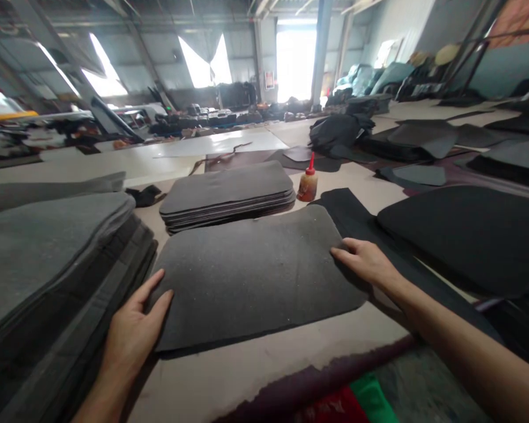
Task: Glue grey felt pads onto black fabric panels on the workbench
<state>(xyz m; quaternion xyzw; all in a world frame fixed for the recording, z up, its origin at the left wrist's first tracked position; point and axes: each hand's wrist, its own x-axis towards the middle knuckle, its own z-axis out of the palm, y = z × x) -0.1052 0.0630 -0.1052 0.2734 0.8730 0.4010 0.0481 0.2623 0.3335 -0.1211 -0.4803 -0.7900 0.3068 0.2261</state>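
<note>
A dark grey sheet (255, 276) with rounded corners lies in front of me on the pale tabletop (264, 370). My left hand (134, 320) grips its left edge, thumb and index finger on top, the other fingers hidden beneath. At the right edge, my right hand (364, 258) holds the sheet near its upper corner, with its lower fingers out of sight. Just behind it rests a stack of similar grey sheets (229, 191). To the right of that stack stands a bottle (307, 187) with a red nozzle and amber contents.
A tall pile of dark grey pieces (48, 252) rises at the left. Large black pieces (467, 235) lie at the right. A black bundle (339, 134) sits farther back on the table. Red and green material (365, 399) shows below the near edge.
</note>
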